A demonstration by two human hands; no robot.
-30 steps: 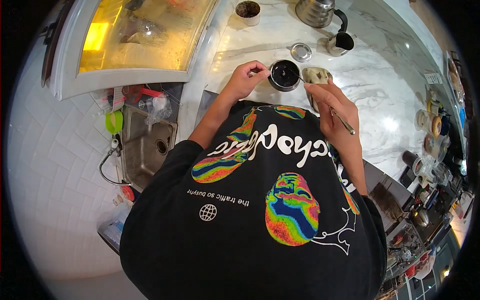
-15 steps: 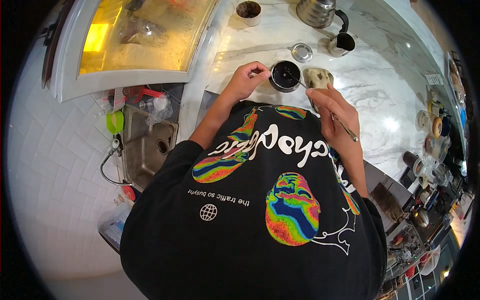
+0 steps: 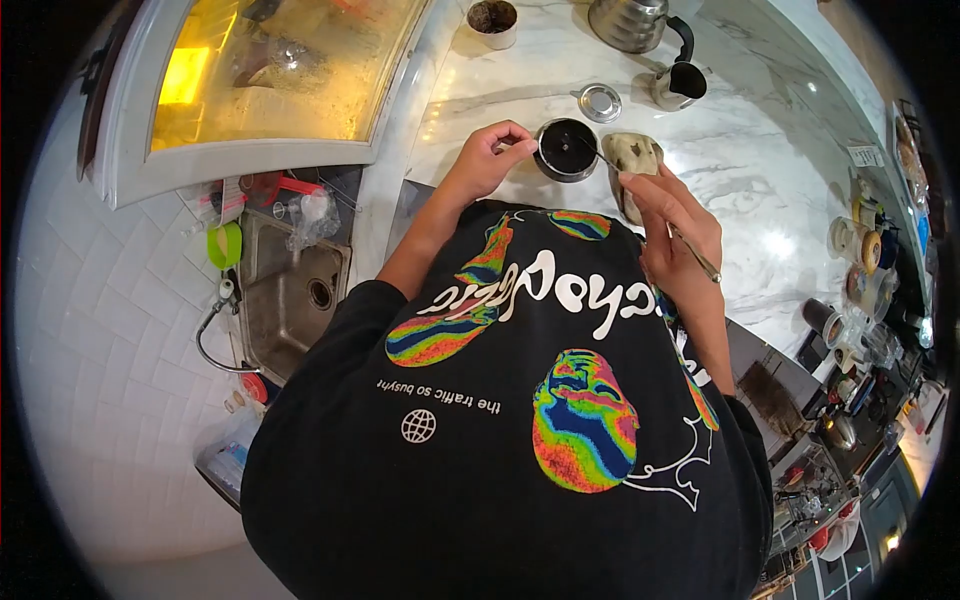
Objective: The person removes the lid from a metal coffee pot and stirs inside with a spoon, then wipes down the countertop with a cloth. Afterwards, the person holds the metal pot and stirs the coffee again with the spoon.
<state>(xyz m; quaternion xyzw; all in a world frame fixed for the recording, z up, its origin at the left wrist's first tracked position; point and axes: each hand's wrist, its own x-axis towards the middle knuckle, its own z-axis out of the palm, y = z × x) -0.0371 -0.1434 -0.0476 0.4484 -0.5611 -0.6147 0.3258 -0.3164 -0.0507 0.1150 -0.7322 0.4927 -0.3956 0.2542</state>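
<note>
A small round cup (image 3: 566, 174) filled with dark liquid stands on the marble counter. At its left side, my left hand (image 3: 490, 158) is closed in a pinch on the cup's edge. My right hand (image 3: 676, 222) grips a long metal spoon (image 3: 702, 260), whose far end dips into the dark liquid; the spoon's bowl is hidden there. Just right of the cup, partly behind my right hand, lies a folded cream cloth (image 3: 632, 157) with dark spots. A round metal lid (image 3: 600, 103) rests behind the cup.
A metal kettle (image 3: 628, 24) and a small steel pitcher (image 3: 680, 87) stand at the back. To their left is a paper cup (image 3: 493, 25) with dark contents. The sink (image 3: 290, 310) is at left, below an open framed glass door (image 3: 270, 150). Jars (image 3: 850, 240) line the right side.
The spoon's shaft has shifted slightly left within the cup, and my right hand has turned a little. My left hand stays at the cup. The whole view has shifted slightly.
</note>
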